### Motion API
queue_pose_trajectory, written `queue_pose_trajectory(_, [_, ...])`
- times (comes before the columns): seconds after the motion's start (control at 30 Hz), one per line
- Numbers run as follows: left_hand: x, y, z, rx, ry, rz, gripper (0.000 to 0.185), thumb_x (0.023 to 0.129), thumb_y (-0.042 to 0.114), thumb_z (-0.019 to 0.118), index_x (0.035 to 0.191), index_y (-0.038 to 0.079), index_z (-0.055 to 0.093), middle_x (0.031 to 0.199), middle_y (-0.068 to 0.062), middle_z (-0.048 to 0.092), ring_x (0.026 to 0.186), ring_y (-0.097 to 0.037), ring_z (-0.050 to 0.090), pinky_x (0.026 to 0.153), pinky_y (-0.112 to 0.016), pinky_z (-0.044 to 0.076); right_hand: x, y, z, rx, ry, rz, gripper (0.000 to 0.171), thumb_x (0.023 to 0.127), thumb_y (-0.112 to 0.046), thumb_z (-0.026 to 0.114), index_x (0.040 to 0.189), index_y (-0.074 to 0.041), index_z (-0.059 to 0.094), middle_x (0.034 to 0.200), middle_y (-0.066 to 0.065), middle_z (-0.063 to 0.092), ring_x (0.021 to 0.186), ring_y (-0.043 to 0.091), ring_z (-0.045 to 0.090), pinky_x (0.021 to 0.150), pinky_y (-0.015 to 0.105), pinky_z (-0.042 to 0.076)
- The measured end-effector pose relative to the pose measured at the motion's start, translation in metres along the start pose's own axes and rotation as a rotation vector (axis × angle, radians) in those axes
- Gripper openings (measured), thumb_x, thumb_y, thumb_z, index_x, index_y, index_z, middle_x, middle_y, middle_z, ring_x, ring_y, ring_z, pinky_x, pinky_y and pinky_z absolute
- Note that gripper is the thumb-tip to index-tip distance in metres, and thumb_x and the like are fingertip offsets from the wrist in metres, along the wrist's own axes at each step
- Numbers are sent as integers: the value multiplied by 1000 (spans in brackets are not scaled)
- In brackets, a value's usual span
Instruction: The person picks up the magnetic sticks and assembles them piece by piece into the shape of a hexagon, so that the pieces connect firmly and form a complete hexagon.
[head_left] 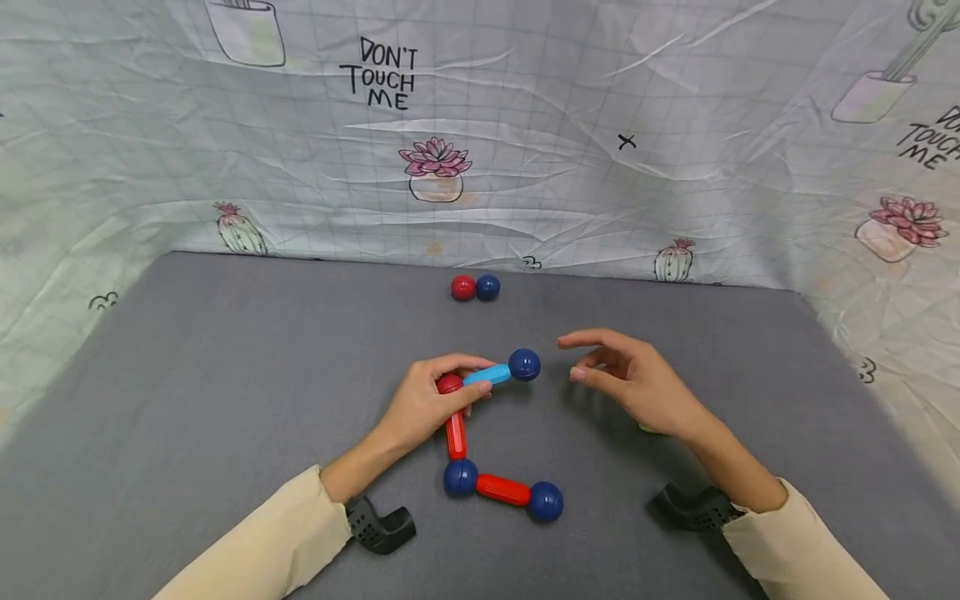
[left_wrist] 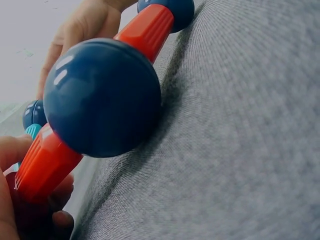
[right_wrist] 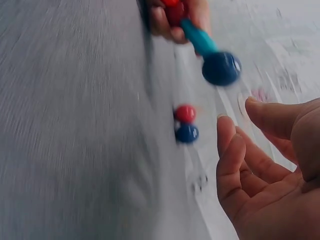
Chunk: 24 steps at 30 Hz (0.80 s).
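Note:
My left hand point(head_left: 429, 398) grips a red ball point(head_left: 449, 384), with thumb and forefinger along a light-blue rod point(head_left: 487, 375) that sticks out from it. A dark-blue ball point(head_left: 524, 365) caps the rod's far end. From the held ball a red rod point(head_left: 456, 437) runs toward me to another blue ball point(head_left: 461, 478). There a second red rod point(head_left: 502, 490) leads right to an end blue ball point(head_left: 546, 502). My right hand point(head_left: 637, 379) hovers to the right of the capped rod, fingers loosely bent and holding nothing; the right wrist view shows a gap between its fingertips and the blue ball point(right_wrist: 221, 68).
Farther back on the grey table point(head_left: 300, 350), a loose red ball point(head_left: 462, 287) and blue ball point(head_left: 488, 287) sit side by side. A yellow-green thing point(head_left: 651, 430) peeks from beneath my right wrist, mostly hidden. A printed cloth point(head_left: 525, 200) hangs behind the table.

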<state>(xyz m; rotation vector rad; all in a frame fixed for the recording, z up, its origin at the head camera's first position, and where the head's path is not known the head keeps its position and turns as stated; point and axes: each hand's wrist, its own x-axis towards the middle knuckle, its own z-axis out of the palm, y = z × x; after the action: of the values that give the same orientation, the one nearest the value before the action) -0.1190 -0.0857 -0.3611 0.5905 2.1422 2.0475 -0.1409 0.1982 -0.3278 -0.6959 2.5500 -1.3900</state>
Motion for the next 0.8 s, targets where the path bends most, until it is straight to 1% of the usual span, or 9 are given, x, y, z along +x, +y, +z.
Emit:
queue_pose_trajectory(0.07, [2, -5, 0, -3, -2, 1, 23, 88, -1, 66, 111, -3, 66, 77, -27, 62, 60, -33, 56, 54, -21, 45, -7, 6, -10, -29, 32, -1, 31, 94, -17, 63, 125, -17, 61, 119, 7, 61, 91, 20, 61, 69, 28, 49])
queue_pose_trajectory(0.2, [6, -21, -1, -13, -4, 27, 23, 88, -2, 66, 111, -1, 66, 80, -24, 62, 61, -32, 56, 55, -22, 45, -20, 18, -28, -74, 67, 27, 30, 95, -17, 62, 124, -14, 61, 120, 8, 61, 90, 22, 63, 67, 29, 52])
queue_pose_trajectory(0.27, [7, -27, -2, -19, -3, 45, 25, 88, -2, 66, 112, 0, 66, 82, -20, 63, 60, -31, 56, 55, -23, 46, -27, 24, -35, -99, 81, 52, 29, 95, -18, 62, 124, -14, 61, 120, 7, 61, 91, 22, 63, 69, 29, 52])
queue_pose_trajectory(0.33, [7, -30, -2, -22, -2, 59, 26, 87, -1, 67, 113, 2, 67, 84, -16, 63, 59, -28, 56, 56, -24, 47, -34, 30, -42, -130, 100, 78, 29, 95, -19, 62, 124, -15, 61, 121, 5, 61, 94, 19, 63, 74, 26, 52])
queue_pose_trajectory(0.47, [8, -32, -3, -22, 13, 69, 28, 86, 4, 70, 115, 4, 67, 87, -10, 63, 57, -25, 56, 55, -27, 49, -47, 42, -54, -194, 142, 102, 31, 94, -19, 63, 124, -16, 61, 120, 4, 62, 95, 12, 62, 75, 21, 49])
queue_pose_trajectory(0.57, [7, -31, -3, -21, 29, 72, 30, 86, 6, 71, 115, 3, 67, 87, -11, 63, 55, -24, 55, 54, -28, 49, -53, 50, -62, -226, 151, 101, 32, 93, -17, 64, 125, -14, 61, 119, 8, 63, 95, 9, 60, 76, 18, 47])
queue_pose_trajectory(0.7, [7, -30, -4, -35, 35, 70, 31, 87, 5, 70, 117, 2, 66, 87, -13, 63, 54, -26, 56, 58, -28, 48, -56, 60, -70, -255, 135, 100, 33, 93, -16, 65, 125, -12, 61, 116, 8, 64, 92, 10, 57, 77, 15, 44])
queue_pose_trajectory(0.8, [7, -30, -3, -40, 31, 66, 32, 88, 2, 68, 120, 3, 64, 88, -13, 63, 55, -30, 58, 63, -27, 49, -56, 65, -74, -272, 106, 111, 32, 92, -17, 66, 124, -11, 61, 114, 6, 65, 86, 12, 55, 73, 17, 45])
